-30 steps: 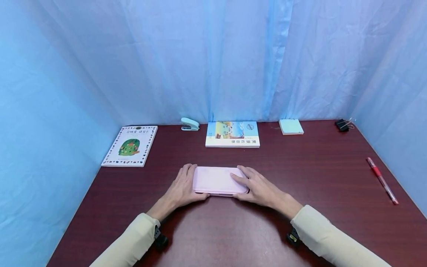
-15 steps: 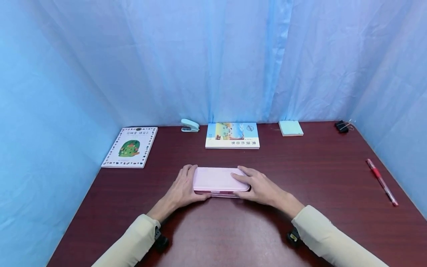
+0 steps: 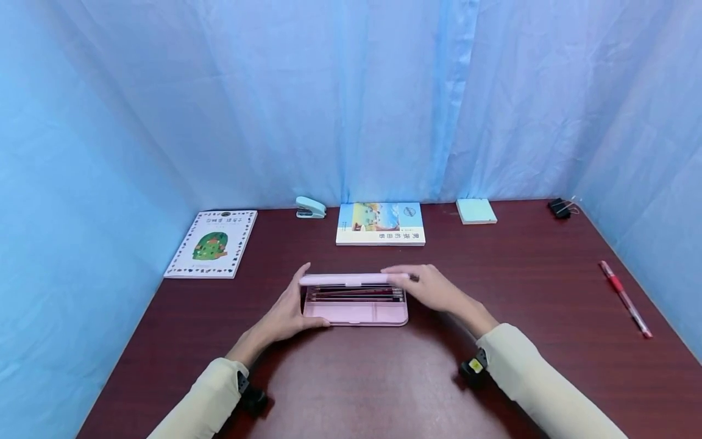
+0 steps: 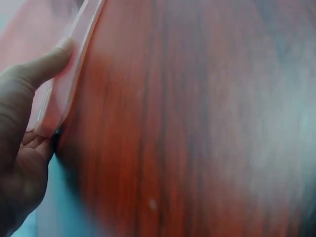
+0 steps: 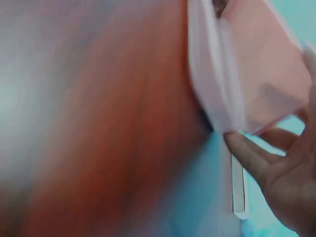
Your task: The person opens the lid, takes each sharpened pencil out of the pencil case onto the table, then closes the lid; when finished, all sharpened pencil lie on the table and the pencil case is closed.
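A pink pencil case (image 3: 345, 313) lies mid-table with its lid (image 3: 342, 279) raised at the front and tilted back. Several dark pencils (image 3: 356, 294) lie in its rear part; the front tray has two compartments. My left hand (image 3: 281, 314) grips the case's left end, thumb along the front edge. In the left wrist view, the thumb (image 4: 52, 61) presses on the pink rim. My right hand (image 3: 433, 289) holds the lid at its right end. The right wrist view shows its fingers (image 5: 247, 153) at the case's corner, partly blurred.
Along the back stand a mint stapler (image 3: 311, 208), a blue-and-white book (image 3: 381, 224), a sticky-note pad (image 3: 476, 211) and a black binder clip (image 3: 560, 208). A white picture book (image 3: 211, 244) lies far left, a red pen (image 3: 625, 299) far right. Blue curtains (image 3: 351, 103) surround the table.
The pencil case has gone from closed to partly open, its lid lifted and the pencils now showing. My right hand has risen with the lid; the left has shifted slightly left with the case.
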The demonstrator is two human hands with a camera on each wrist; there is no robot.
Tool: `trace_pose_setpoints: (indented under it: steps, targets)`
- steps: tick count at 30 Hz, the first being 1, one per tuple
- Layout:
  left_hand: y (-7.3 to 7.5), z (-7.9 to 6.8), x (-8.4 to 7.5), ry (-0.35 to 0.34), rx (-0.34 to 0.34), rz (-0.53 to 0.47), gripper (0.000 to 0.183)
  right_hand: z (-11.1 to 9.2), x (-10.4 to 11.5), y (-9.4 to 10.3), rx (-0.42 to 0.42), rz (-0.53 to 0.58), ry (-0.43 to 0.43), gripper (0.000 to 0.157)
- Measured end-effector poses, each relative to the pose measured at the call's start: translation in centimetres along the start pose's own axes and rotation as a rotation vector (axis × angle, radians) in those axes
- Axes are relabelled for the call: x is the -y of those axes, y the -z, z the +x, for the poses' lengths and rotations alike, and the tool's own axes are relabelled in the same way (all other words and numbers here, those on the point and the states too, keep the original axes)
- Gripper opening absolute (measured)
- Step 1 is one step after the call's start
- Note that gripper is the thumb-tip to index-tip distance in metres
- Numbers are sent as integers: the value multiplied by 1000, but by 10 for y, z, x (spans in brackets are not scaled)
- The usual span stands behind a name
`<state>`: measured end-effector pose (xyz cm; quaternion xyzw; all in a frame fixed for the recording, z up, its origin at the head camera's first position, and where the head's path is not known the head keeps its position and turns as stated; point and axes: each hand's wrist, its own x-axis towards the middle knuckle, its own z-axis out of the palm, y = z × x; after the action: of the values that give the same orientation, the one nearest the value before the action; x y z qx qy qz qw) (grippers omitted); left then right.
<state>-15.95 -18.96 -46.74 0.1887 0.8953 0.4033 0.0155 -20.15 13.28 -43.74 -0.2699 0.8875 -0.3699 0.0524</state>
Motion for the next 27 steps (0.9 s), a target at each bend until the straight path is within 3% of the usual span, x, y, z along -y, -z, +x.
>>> trace_pose_setpoints:
  steps: [5,8,11,14,18,20,23,27]
  targets:
    - [-1,-1,-1,-23,-8,-86,128,27,0,2,-42,258,-326,68]
    - [1,-1,-3,-9,-7,-16,127,40,-5,2,-42,404,-488,72]
    - [4,0,-6,18,10,76,124,46,-10,1,-34,389,-565,64]
    - [6,3,-9,51,24,126,122,44,-9,2,-95,211,-510,50]
    - [6,6,-9,74,31,105,121,35,2,5,-325,-31,-308,30]
    - [6,5,-9,71,34,85,123,30,8,5,-400,-49,-202,24]
    - [6,5,-9,48,37,86,124,21,17,2,-340,10,-71,20]
    - [8,6,-10,45,44,131,126,11,20,-9,-124,52,39,20]
